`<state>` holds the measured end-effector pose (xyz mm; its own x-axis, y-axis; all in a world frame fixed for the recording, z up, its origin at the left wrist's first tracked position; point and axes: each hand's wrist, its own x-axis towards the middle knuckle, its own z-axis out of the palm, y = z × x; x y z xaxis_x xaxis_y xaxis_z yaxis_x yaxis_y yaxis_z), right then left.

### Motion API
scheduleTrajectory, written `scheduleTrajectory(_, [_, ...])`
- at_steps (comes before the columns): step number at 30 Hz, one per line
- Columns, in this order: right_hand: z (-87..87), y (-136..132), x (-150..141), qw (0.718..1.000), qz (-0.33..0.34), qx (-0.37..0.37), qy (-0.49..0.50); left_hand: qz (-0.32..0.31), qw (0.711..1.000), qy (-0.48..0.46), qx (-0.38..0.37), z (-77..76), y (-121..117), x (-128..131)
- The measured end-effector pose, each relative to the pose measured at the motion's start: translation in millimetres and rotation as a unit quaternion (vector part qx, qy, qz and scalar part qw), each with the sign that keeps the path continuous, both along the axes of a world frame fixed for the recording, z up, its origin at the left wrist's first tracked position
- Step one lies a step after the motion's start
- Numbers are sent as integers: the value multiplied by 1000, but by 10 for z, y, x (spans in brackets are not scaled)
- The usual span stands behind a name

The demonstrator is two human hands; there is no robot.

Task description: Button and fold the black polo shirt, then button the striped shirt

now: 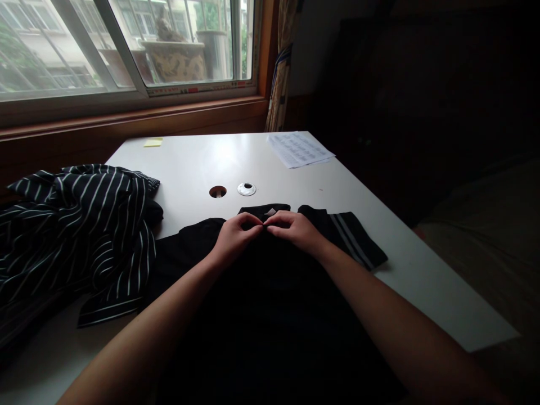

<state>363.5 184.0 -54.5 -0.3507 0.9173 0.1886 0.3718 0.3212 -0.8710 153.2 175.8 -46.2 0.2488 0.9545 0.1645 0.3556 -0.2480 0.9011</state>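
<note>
A black shirt (261, 292) lies spread on the white table (422, 292), its neck end pointing away from me. Two grey stripes cross its right sleeve (354, 239). At the neckline, just below the collar (278, 207) and a small pale label (270, 212), my two hands meet fingertip to fingertip. My left hand (236, 235) is closed in a pinch on the shirt's front edge. Opposite it, my right hand (299, 229) pinches the same spot. Whether a button sits between the fingertips cannot be made out. The dark cloth hides most folds.
A heap of black-and-white striped clothing (97, 225) covers the table's left side. Beyond the shirt are a round cable hole (218, 192) and its loose silver cover (247, 189). Printed sheets (299, 148) and a yellow sticky note (153, 142) lie near the far edge.
</note>
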Motion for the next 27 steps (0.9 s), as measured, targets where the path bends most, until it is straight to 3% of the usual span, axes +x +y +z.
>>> scheduleTrajectory(5, [8, -10, -14, 996, -9, -82, 35, -5, 1000, -3, 1, 0, 2, -1])
scheduleTrajectory(13, [33, -36, -32, 989, -29, -129, 59, -10, 1000, -5, 9, -22, 17, -3])
scheduleTrajectory(27, [13, -88, -113, 994, -53, -81, 42, 15, 1000, -9, 16, -81, 47, 4])
